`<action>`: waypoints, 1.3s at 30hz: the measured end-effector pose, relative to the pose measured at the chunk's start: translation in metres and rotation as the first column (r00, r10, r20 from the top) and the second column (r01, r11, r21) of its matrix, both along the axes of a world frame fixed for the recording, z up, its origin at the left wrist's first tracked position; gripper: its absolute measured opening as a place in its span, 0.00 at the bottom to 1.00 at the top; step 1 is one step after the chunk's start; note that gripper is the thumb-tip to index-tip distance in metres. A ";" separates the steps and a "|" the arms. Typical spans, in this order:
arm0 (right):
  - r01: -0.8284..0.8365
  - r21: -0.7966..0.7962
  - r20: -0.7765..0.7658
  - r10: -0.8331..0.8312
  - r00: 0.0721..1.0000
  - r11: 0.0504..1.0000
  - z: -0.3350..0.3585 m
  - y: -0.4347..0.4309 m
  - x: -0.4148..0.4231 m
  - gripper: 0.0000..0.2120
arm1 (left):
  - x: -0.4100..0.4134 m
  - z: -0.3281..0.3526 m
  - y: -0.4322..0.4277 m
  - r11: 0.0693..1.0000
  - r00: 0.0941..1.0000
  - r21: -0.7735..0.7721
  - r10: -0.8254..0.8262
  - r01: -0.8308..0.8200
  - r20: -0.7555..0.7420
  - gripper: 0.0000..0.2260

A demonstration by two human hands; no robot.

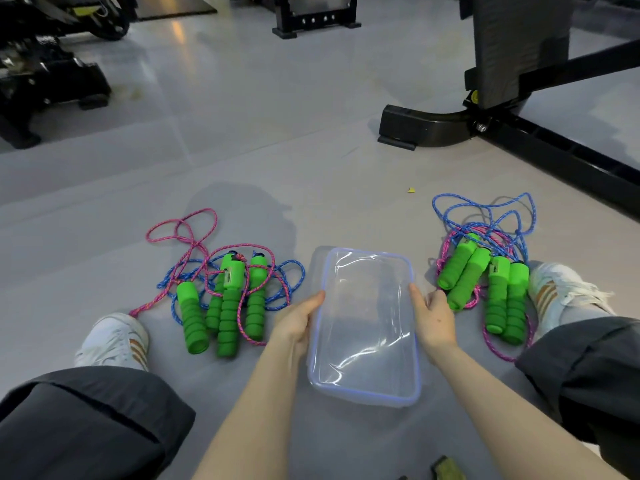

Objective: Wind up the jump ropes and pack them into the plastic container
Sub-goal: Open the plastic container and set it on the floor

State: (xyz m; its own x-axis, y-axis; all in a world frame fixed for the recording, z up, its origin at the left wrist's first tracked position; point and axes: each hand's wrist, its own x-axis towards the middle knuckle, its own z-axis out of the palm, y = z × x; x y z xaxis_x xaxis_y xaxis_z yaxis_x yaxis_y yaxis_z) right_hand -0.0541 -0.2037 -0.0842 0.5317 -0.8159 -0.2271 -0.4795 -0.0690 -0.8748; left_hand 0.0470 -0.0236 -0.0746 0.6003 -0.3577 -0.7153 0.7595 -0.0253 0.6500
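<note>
Lower centre: left hand (pixel 297 320) and right hand (pixel 433 318) grip the tub (pixel 363 400) by its long sides; likely light, stiff, slippery.

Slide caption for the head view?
Left hand and right hand hold clear container between left rope pile and right rope pile.

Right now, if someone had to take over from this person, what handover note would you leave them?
Hands: the left hand grips the clear plastic container by its left edge, and the right hand grips its right edge.
Things: the container is empty and its lid appears to be on. Green-handled jump ropes, pink and blue, lie tangled on the floor in a left heap and a right heap either side of it.
Done: nothing wound or packed.
Left: open the container, wind each rope, pack them all.
</note>
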 end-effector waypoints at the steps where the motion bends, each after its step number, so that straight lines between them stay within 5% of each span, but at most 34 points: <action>1: 0.000 -0.010 0.004 0.000 1.000 1.000 0.002 0.000 0.000 0.19 | -0.002 0.001 -0.001 1.000 1.000 0.004 0.014 -0.014 0.009 0.08; 8: -0.061 -0.057 -0.107 0.055 0.993 0.997 0.007 -0.006 0.001 0.19 | -0.004 0.014 -0.007 0.966 0.938 0.137 0.172 -0.221 0.300 0.11; 11: -0.065 -0.057 -0.133 0.057 0.989 0.996 0.007 -0.006 0.000 0.18 | -0.003 0.020 -0.008 0.949 0.860 0.284 -0.030 -0.134 0.510 0.15; 14: -0.141 -0.195 -0.250 0.090 0.964 0.971 0.009 -0.006 0.000 0.15 | -0.009 0.013 -0.015 0.701 0.481 0.689 -0.547 -0.186 0.686 0.20; 16: -0.284 -0.394 -0.302 0.169 0.938 0.874 0.012 -0.007 0.005 0.21 | -0.023 0.003 -0.032 0.617 0.226 0.742 -0.708 -0.263 0.669 0.18; 20: -0.549 -0.615 -0.413 0.362 0.836 0.567 0.017 -0.019 0.030 0.30 | -0.061 -0.007 -0.058 0.509 0.078 0.858 -0.855 -0.062 0.513 0.29; 24: -0.670 -0.405 -0.481 0.479 0.735 0.622 0.034 -0.025 0.076 0.14 | -0.069 -0.012 -0.054 0.463 0.049 0.884 -0.883 -0.072 0.467 0.35; 28: -0.752 -0.219 -0.630 0.498 0.596 0.621 0.033 -0.018 0.113 0.22 | -0.071 -0.017 -0.053 0.470 0.056 0.879 -0.878 -0.082 0.475 0.34; 33: -0.741 -0.138 -0.693 0.471 0.546 0.657 0.020 -0.010 0.137 0.26 | -0.071 -0.016 -0.049 0.471 0.040 0.876 -0.878 -0.101 0.477 0.34; 35: -0.730 -0.075 -0.687 0.495 0.531 0.679 0.024 -0.016 0.133 0.27 | -0.067 -0.020 -0.047 0.502 -0.026 0.858 -0.864 -0.113 0.502 0.33; 39: -0.633 -0.009 -0.614 0.495 0.615 0.774 0.036 -0.048 0.098 0.29 | -0.038 -0.018 -0.042 0.551 -0.327 0.829 -0.804 -0.098 0.496 0.34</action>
State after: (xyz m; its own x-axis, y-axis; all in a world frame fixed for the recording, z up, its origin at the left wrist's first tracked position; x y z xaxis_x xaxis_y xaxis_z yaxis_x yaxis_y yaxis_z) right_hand 0.0434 -0.2515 -0.0477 0.7364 -0.4579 -0.4980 -0.6628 -0.6359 -0.3954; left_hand 0.0087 -0.0653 -0.0925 0.5107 -0.8393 0.1863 -0.8571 -0.4798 0.1876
